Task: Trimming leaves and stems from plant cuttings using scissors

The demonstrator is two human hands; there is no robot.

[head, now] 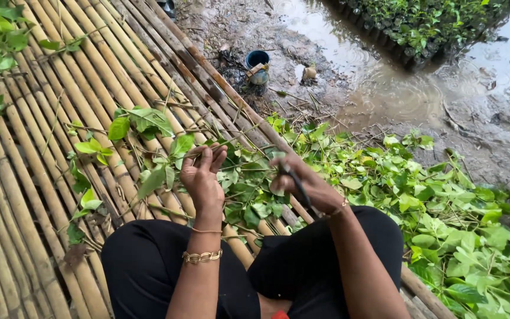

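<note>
Just now: left hand (200,177) pinching a thin green stem (231,143); right hand (305,184) gripping dark cutters (297,184) over bamboo platform (42,177).

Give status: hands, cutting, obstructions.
Left hand pinching a thin leafy stem over the bamboo platform. Right hand gripping dark shears. Cut leaves piled right; nothing between the hands.

Both hands out front — left hand (200,177) fingers pinched, right hand (302,180) clenched.
</note>
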